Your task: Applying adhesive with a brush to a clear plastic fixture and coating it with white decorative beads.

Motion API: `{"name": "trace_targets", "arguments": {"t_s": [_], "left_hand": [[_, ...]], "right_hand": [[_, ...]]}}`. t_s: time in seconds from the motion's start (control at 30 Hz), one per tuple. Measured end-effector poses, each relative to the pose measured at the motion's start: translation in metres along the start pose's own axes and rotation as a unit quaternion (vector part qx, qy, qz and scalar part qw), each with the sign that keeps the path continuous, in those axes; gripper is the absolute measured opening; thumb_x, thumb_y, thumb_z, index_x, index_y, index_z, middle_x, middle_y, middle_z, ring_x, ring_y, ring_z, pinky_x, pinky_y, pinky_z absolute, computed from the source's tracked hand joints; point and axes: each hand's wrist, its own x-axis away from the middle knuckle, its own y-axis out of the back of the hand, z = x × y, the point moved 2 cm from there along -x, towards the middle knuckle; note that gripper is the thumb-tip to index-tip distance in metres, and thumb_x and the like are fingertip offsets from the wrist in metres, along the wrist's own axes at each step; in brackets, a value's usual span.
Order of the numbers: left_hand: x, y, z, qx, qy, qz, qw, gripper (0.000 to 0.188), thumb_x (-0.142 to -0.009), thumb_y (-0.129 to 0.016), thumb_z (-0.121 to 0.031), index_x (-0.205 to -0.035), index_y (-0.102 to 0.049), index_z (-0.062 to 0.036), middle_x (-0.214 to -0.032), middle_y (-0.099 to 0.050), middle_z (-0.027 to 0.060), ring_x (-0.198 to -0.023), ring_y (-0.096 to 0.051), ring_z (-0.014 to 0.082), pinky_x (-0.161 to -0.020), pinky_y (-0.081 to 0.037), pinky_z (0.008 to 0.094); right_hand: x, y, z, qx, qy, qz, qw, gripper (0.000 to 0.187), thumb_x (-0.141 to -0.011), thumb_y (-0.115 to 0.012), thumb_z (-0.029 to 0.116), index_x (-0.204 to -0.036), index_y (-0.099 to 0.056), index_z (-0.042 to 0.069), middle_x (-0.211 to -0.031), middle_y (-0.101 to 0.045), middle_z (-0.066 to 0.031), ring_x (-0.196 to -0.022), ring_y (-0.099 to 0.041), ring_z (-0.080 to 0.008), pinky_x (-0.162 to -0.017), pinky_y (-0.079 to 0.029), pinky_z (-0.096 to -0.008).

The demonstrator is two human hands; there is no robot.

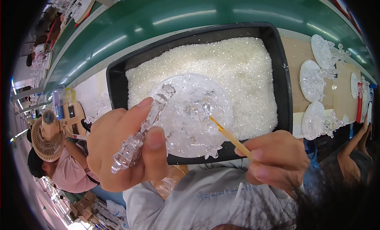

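My left hand (130,151) is closed round a clear, faceted, rod-shaped piece (150,115) that slants up to the right. Behind it, above the tray, is a clear round disc (219,95) with clear glassy bits clustered on its face. Whether the rod joins the disc I cannot tell. In my right hand (277,159) is a thin brush (233,142) with a pale yellow handle, pinched between thumb and fingers. Its darker yellow tip points up and left, over the disc's right part; whether it touches is unclear.
A black tray (283,71) filled with small clear sparkling granules (245,56) lies in front of me. Several clear disc-based ornaments (312,81) stand on a brown board at the right. A fan (47,139) and a person in pink (75,166) are at left; another person's arm (354,143) is at right.
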Motion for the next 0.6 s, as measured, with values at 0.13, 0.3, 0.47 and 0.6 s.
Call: {"name": "trace_targets", "arguments": {"t_s": [0.13,0.3,0.47,0.6], "left_hand": [[-0.0048,0.0025,-0.0022,-0.008,-0.033,0.012,0.999,0.023,-0.071,-0.070,-0.002,-0.088,-0.067,0.0132,-0.079,-0.070,0.0209,-0.051,-0.056,0.0245,-0.051,-0.046,0.0316],[-0.0052,0.0019,-0.0020,-0.011,-0.046,0.000,0.999,0.022,-0.072,-0.070,-0.003,-0.088,-0.066,0.0119,-0.080,-0.071,0.0207,-0.053,-0.057,0.0257,-0.053,-0.047,0.0325],[-0.0027,0.0050,-0.0040,-0.030,-0.038,0.008,0.999,0.022,-0.074,-0.070,-0.004,-0.090,-0.065,0.0111,-0.082,-0.071,0.0200,-0.056,-0.059,0.0272,-0.056,-0.049,0.0336],[-0.0029,0.0052,-0.0059,-0.063,-0.038,0.031,0.997,0.022,-0.075,-0.069,-0.006,-0.089,-0.065,0.0104,-0.082,-0.071,0.0198,-0.057,-0.060,0.0286,-0.057,-0.050,0.0348]], "right_hand": [[-0.0025,0.0015,-0.0040,-0.004,0.070,-0.036,0.997,0.027,-0.063,-0.073,-0.009,-0.088,-0.065,-0.006,-0.085,-0.062,-0.0198,-0.056,-0.066,-0.0301,-0.045,-0.057,-0.0325],[-0.0005,0.0000,-0.0052,-0.008,0.075,-0.050,0.996,0.025,-0.062,-0.073,-0.008,-0.086,-0.066,-0.005,-0.082,-0.062,-0.0195,-0.057,-0.067,-0.0301,-0.045,-0.056,-0.0323],[0.0016,0.0031,-0.0048,-0.003,0.090,-0.041,0.995,0.025,-0.063,-0.073,-0.007,-0.086,-0.066,-0.003,-0.079,-0.062,-0.0169,-0.056,-0.066,-0.0287,-0.042,-0.054,-0.0304],[0.0024,0.0026,-0.0042,-0.018,0.082,-0.093,0.992,0.025,-0.063,-0.074,-0.005,-0.086,-0.065,-0.002,-0.079,-0.062,-0.0159,-0.055,-0.065,-0.0274,-0.041,-0.053,-0.0298]]}}
